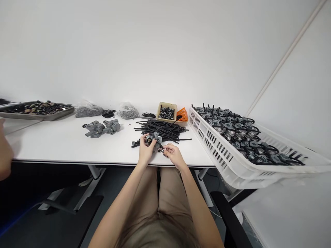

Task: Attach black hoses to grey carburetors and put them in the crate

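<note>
Carburetor is being held near the table's front edge, right in front of a heap of black hoses, and from where I'm standing it's gray metal with its dark round opening facing up. The person's left hand is wrapping around its body, fingers curling closed on the casting. The right hand is narrowly pinched, thumb and fingers closing on a short black hose that is running from the carburetor, though I can't tell exactly where it joins. Both hands are working close together, with the forearms reaching out over the person's khaki lap. On the white table, two more carburetors are lying together to the left. Behind them, a metal tray is holding dark parts, and two clear bags of small gray pieces are lying beside it. A tan box of small fittings is sitting behind the hose heap, leaning against an orange basket. To the right, a white crate is packed with carburetors fitted with black hoses. Another person's arm is coming in at the far left edge, well apart from all this.
</note>
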The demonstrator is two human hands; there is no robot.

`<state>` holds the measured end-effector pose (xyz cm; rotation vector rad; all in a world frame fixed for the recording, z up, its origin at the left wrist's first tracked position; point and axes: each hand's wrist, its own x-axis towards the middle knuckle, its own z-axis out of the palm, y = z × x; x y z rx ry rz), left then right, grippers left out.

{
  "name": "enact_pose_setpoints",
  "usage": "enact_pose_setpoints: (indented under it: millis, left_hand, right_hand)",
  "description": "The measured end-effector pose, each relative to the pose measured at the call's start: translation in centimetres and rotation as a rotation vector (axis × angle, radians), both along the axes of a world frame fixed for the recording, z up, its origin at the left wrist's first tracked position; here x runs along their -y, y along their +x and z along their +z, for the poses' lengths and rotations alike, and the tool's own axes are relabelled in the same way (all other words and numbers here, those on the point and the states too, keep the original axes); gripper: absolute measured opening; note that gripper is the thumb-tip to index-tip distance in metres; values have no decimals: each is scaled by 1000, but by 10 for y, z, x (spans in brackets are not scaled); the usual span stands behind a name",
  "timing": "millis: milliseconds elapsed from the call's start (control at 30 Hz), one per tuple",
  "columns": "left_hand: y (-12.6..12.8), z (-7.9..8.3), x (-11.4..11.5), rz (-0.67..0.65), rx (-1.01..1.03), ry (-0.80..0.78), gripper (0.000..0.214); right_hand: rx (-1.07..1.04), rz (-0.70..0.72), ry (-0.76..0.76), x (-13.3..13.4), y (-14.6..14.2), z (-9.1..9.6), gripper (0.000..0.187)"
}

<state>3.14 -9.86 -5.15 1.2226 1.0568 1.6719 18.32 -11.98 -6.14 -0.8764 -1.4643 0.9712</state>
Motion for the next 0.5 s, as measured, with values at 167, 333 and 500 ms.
enact_pose_setpoints:
  millis: [167, 333, 500]
  left_hand:
    - [1, 0, -2, 2, 10, 37, 43]
    - [0, 1, -3, -16, 49, 50, 42]
    - [1, 0, -3, -17, 27, 40, 40]
  right_hand:
    - [-111, -19, -2, -1, 0, -1, 32]
    - [-111, 26, -34, -1, -1, 0, 34]
    - [-120, -41, -86, -4, -3, -3, 30]
